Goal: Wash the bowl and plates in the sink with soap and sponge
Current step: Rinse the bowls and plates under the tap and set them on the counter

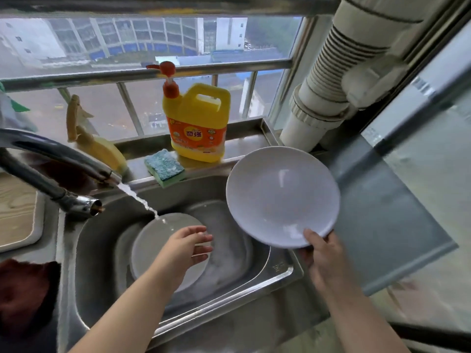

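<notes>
My right hand [323,253] grips the near rim of a white plate [281,197], holding it tilted above the right side of the steel sink [229,304]. A second white plate [150,245] lies flat in the basin. My left hand [190,244] hovers over it with fingers relaxed and holds nothing. Water runs from the faucet [63,159] onto the far edge of the plate in the sink. A blue and green sponge [164,168] lies on the ledge behind the sink, beside a yellow dish soap bottle [197,123] with a red pump.
A grey counter slab [382,212] lies right of the sink. A white pipe [331,87] rises at the back right. A yellow cloth [102,146] hangs by the window rail, a dark red cloth [23,291] lies at left, and a wooden board [15,207] sits behind it.
</notes>
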